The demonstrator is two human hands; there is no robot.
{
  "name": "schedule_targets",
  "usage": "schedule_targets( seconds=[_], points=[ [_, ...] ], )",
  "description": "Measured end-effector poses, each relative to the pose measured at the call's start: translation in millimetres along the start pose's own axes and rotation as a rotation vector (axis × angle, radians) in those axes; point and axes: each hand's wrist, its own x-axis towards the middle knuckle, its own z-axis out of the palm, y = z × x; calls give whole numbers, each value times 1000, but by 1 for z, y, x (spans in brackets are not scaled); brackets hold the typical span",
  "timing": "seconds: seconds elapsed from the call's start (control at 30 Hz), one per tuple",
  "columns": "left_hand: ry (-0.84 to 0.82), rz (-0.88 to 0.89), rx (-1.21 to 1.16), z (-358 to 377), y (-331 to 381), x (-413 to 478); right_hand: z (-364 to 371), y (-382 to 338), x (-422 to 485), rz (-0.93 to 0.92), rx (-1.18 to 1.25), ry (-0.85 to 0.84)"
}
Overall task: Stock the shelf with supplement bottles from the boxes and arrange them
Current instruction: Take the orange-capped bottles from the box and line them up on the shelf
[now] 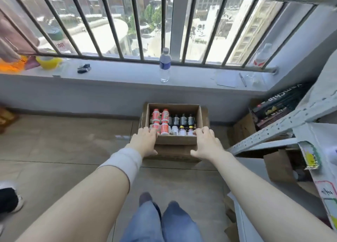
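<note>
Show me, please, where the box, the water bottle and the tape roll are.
box (175, 140): head view, near wall, between the hands.
water bottle (165, 63): head view, blue label.
tape roll (48, 61): head view, yellow outer side.

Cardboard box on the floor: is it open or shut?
Open. The box has flaps folded outward; rows of bottles show inside.

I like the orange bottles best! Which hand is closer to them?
Left. The left hand grips the box at its near-left corner, fingers beside the orange bottles. The right hand holds the near-right corner, by the yellow-capped bottles.
</note>
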Motion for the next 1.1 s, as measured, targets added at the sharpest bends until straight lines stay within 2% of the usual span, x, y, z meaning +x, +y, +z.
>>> schedule_targets(
  seconds=[0.27, 0.43, 0.63, 0.83, 0.97, 1.1],
  points=[
    [-73, 17, -38, -30, -30, 112, -8, -14, 108, 25, 10, -119],
    [-163, 2, -160, -34, -38, 181, -5, -24, 171, 57, 72, -166],
    [-277, -57, -259, 9, -38, 270, 61, -23, 237, 93, 202, -288],
    [-167, -235, -361, 94, -30, 403, 186, -10, 340, 196, 408, -385],
    [-18, -263, -187, 120, -19, 439, 228, -11, 368, 271, 537, -377],
    [20, -259, -70, 132, -13, 445, 238, -20, 374, 351, 694, -381]
  ],
)
